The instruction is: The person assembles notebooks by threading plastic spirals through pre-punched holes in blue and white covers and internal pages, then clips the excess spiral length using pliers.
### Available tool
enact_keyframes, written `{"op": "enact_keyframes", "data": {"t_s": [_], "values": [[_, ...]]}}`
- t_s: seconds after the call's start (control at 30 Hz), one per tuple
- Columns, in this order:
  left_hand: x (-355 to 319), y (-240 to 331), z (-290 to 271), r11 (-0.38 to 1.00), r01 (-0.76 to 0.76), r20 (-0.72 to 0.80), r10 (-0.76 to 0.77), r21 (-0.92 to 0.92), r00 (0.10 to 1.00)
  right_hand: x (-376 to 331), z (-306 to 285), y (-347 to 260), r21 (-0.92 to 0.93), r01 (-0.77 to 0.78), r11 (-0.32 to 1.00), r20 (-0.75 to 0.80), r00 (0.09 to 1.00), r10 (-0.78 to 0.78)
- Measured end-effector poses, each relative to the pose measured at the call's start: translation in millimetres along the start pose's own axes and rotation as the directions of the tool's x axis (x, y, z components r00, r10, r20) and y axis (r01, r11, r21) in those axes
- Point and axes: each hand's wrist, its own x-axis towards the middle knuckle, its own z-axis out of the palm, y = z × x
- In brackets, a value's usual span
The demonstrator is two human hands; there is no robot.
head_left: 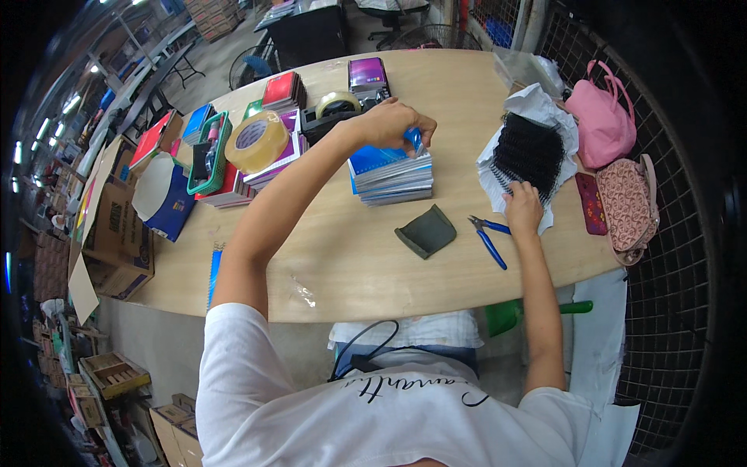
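My left hand (395, 124) reaches over a stack of blue notebooks (395, 180), its fingers closed on the bent-up blue cover (413, 138) of a top notebook. The fingers partly hide what they pinch. At the right, a bundle of black binding coils (529, 152) lies on crumpled white paper (551, 105). My right hand (524, 208) is at the near edge of the bundle, fingertips closed on a coil end. Blue-handled cutting pliers (490, 241) lie just left of that hand. A dark green square pad (426, 231) rests nearer me than the stack.
Tape rolls (255, 142), a tape dispenser (327, 117), a green basket (208, 159) and notebook stacks (284, 92) occupy the left and back. A cardboard box (117, 226) stands at the left edge. Pink bag (601, 121), patterned pouch (632, 206) and phone (591, 204) sit far right.
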Motion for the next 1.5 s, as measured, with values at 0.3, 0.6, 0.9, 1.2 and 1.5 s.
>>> {"op": "enact_keyframes", "data": {"t_s": [0.3, 0.6, 0.9, 1.2, 1.5], "values": [[-9.2, -8.3, 12.9, 0.977, -0.101, -0.258, 0.149, 0.19, 0.955, -4.6, 5.5, 0.0, 0.002, 0.009, 1.0, -0.048, 0.999, -0.009], [-12.8, -5.4, 9.4, 0.978, -0.123, -0.288, 0.169, 0.17, 0.943, -5.4, 1.7, -4.3, 0.0, -0.044, 0.999, -0.026, 0.999, 0.044], [-10.9, 2.9, -0.8, 0.964, -0.141, -0.228, 0.193, 0.226, 0.954, -4.5, -0.7, -7.1, 0.028, -0.053, 0.998, -0.03, 0.998, 0.054], [-77.4, 39.1, -65.7, 0.994, 0.029, -0.479, 0.024, 0.102, 0.877, 0.6, -5.5, -3.1, -0.024, -0.078, 0.997, 0.104, 0.991, 0.08], [-175.8, 121.1, 136.3, 0.882, 0.173, -0.858, -0.467, -0.438, 0.214, 7.1, -15.9, -6.0, 0.068, 0.017, 0.998, 0.037, 0.999, -0.02]]}}
